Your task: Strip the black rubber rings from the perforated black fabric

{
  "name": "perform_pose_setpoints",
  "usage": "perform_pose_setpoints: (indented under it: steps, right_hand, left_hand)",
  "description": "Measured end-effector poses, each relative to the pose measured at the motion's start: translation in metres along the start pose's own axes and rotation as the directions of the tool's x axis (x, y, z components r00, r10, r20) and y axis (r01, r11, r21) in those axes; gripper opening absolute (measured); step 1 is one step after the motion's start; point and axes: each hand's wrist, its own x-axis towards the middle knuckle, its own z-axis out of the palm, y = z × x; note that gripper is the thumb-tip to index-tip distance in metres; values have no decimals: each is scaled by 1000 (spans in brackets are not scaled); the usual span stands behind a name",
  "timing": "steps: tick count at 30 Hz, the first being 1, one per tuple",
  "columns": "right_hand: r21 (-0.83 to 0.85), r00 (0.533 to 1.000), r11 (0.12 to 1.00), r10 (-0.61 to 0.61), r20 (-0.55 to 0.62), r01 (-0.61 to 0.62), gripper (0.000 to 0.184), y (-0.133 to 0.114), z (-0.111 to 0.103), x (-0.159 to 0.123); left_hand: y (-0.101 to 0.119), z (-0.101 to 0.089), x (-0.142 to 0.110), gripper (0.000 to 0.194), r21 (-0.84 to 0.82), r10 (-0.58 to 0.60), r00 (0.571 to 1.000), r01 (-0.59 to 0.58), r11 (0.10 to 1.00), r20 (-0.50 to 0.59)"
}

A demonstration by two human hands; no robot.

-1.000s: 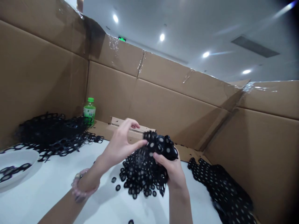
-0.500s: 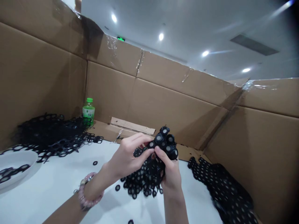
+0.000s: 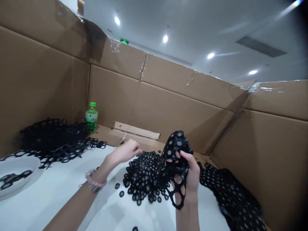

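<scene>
My right hand (image 3: 193, 173) is wrapped round a bunched black sheet (image 3: 176, 146) dotted with round grey-centred pieces, the thumb pressing on its front. From the sheet's lower end dangles a strip of empty black rings (image 3: 178, 194). My left hand (image 3: 127, 152) is apart from the sheet, its fingers curled in; whether anything small is in them is hidden. Below and between the hands lies a heap of loose black rings with grey centres (image 3: 144, 175). Two loose rings lie just left of the heap.
A white bowl (image 3: 36, 163) with several black rings stands at the left edge. Behind it is a tangled pile of black perforated webbing (image 3: 55, 141) beside a green-capped bottle (image 3: 91, 115). On the right lies a dotted black sheet (image 3: 231, 189). Cardboard walls (image 3: 163, 106) enclose the white table (image 3: 108, 208).
My left hand has come off the sheet and moved left with its fingers curled. The right hand has shifted slightly right with the sheet, and the strip of empty rings now shows.
</scene>
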Motion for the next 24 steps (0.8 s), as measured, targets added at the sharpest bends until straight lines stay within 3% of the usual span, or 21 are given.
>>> perform_pose_setpoints:
  steps: [1, 2, 5, 8, 10, 11, 13, 14, 16, 20, 24]
  right_hand:
    - [-9, 999, 999, 33, -6, -34, 9, -1, -1, 0]
    - [-22, 998, 998, 62, -11, -62, 8, 0, -3, 1]
    - [-65, 996, 995, 81, 23, -80, 12, 2, -8, 0]
    - [-120, 997, 992, 46, 61, -39, 12, 2, -10, -1]
    - [-142, 998, 990, 8, 68, 2, 10, 2, -10, -3]
    - [-155, 998, 988, -11, 69, 21, 11, 3, -9, -4]
    - [-197, 997, 979, -39, 73, 53, 13, 6, -8, -5]
    - [-225, 996, 972, -57, 71, 72, 13, 9, -7, -6]
    - [-287, 991, 949, -113, 65, 127, 15, 16, -6, -7]
    - [-420, 977, 882, -189, 103, 215, 24, 23, -9, -11]
    - [-533, 976, 819, -205, 73, 212, 29, 21, -12, -13]
  left_hand:
    - [-4, 16, 5, 30, 62, -14, 994, 7, 998, 111]
    - [-7, 32, 10, 25, 79, -28, 988, 16, 997, 152]
    - [-10, 66, 21, 19, 97, -57, 983, 40, 994, 176]
    - [-2, 64, 23, 18, 107, -74, 993, 64, 992, 93]
    - [11, 45, 14, 25, 49, -22, 995, 27, 998, -98]
    - [20, 33, 6, 30, -17, 35, 963, -41, 999, -266]
    - [41, 11, -13, 34, -136, 158, 820, -274, 952, -550]
    - [51, 3, -23, 34, -143, 232, 753, -396, 907, -616]
    - [69, -7, -40, 34, -118, 398, 716, -553, 825, -573]
    - [84, -11, -49, 39, -243, 397, 844, -496, 833, -361]
    - [82, -16, -46, 33, -317, 398, 890, -452, 834, -221]
